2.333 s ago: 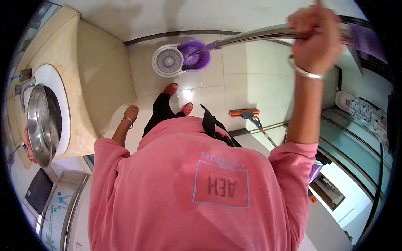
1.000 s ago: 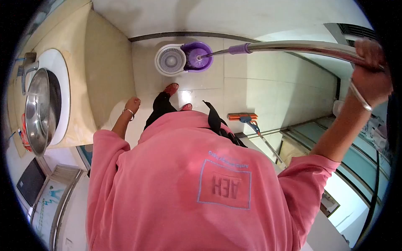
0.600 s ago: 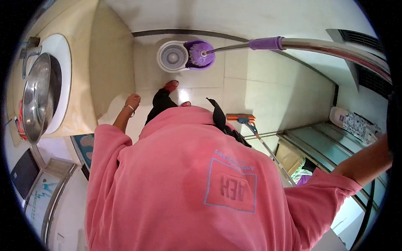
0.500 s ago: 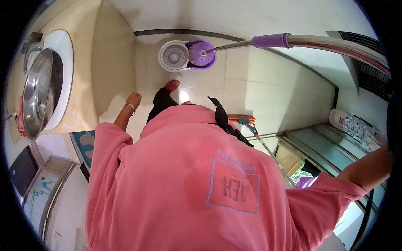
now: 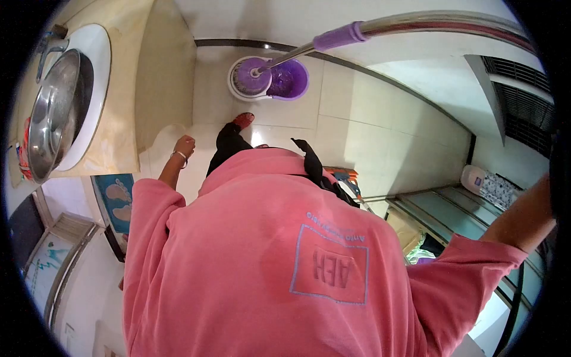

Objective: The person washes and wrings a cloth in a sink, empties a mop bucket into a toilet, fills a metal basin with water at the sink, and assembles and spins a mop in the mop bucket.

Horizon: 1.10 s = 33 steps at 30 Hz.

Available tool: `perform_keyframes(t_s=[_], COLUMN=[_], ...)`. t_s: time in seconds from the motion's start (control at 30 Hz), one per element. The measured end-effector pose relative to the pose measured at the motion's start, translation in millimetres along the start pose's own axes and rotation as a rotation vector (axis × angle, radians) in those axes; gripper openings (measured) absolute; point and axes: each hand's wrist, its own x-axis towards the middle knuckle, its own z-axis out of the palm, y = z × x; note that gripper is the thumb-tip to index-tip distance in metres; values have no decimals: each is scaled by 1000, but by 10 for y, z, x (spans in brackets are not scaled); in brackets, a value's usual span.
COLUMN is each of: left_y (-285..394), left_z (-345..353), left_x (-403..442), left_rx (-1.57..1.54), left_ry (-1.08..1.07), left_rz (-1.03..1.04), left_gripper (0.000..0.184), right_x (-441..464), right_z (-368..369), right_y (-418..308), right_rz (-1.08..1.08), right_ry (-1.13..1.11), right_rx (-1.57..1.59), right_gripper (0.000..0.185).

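A spin mop's round purple head (image 5: 251, 76) rests in the spinner basket of a white and purple bucket (image 5: 295, 83). Its metal pole with a purple sleeve (image 5: 339, 37) slants up toward the right edge of the view. My right forearm (image 5: 518, 223) reaches out toward that edge; the hand itself falls outside the picture, so its grip is hidden. My left hand (image 5: 185, 144), with a bracelet at the wrist, hangs beside the counter. Its fingers are curled closed, and nothing shows in them.
A yellowish counter (image 5: 163, 65) on the left carries a white sink (image 5: 101, 53) and a large metal bowl (image 5: 56, 116). An orange-headed floor mop (image 5: 344, 173) stands at my right. Glass-topped shelving (image 5: 434, 208) lines the right side. Pale tiles (image 5: 351, 98) cover the floor.
The mop head has moved left, from the purple side of the bucket into the spinner basket. The pole has shifted left and up with it. My left hand stays nearly in place.
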Motion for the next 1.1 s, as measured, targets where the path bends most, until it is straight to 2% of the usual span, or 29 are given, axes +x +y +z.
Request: perform_keyframes(t_s=[0.23, 0.33, 0.43, 0.57, 0.7, 0.83, 0.87, 0.97, 1.07, 1.1], left_y=[-19, -107, 58, -36, -71, 54, 98, 234, 298, 256], left_z=[-2, 6, 27, 53, 77, 23, 5, -56, -98, -101], left_x=[-156, -165, -331, -336, -425, -493, -479, -409, -305, -253], left_rx=[-37, -67, -31, -25, -75, -72, -46, -4, -42, -59], left_ry=[39, 5, 68, 71, 52, 39, 47, 64, 66, 62], left_rz=[-44, -110, -62, -76, -102, -93, -86, -59, -38, -41], left_gripper=[18, 19, 19, 20, 20, 19, 19, 19, 20, 19], right_x=[-620, -662, -717, -715, -760, -753, -760, -775, -892, -936], right_z=[593, 704, 809, 807, 858, 883, 913, 1103, 1396, 1407], right_y=[897, 1026, 1161, 1422, 1433, 1545, 1545, 1674, 1723, 1874], right_rz=[-92, -120, -143, -52, -88, -62, -58, -130, 48, 27], right_ry=[-18, -37, -51, 35, 86, 79, 19, -41, 26, -14], right_rx=[79, 122, 169, 189, 167, 227, 204, 157, 217, 237], right_gripper=[32, 32, 33, 34, 34, 36, 36, 36, 34, 33])
